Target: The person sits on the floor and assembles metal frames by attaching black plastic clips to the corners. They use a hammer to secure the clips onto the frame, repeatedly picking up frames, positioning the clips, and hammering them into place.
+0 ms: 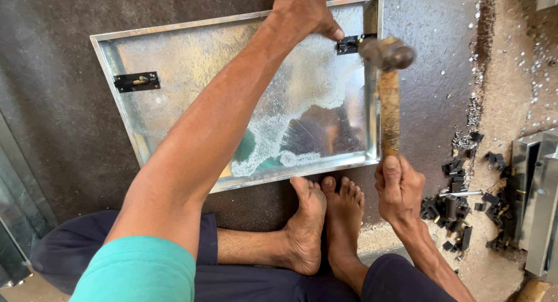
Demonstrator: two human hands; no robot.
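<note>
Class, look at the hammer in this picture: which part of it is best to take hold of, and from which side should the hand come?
Take the hammer at the lower end of its wooden handle, as the right hand does, coming from the near side by the feet. The handle is long and straight with its free end pointing toward the person, and the heavy metal head sits at the far end over the black latch, beside the left hand.

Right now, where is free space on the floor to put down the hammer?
Bare dark mat lies left of the metal tray, and a strip between the tray's right rim and the hammer. Crowded: black small parts beside the right hand; feet below the tray; left hand at the black latch.
</note>
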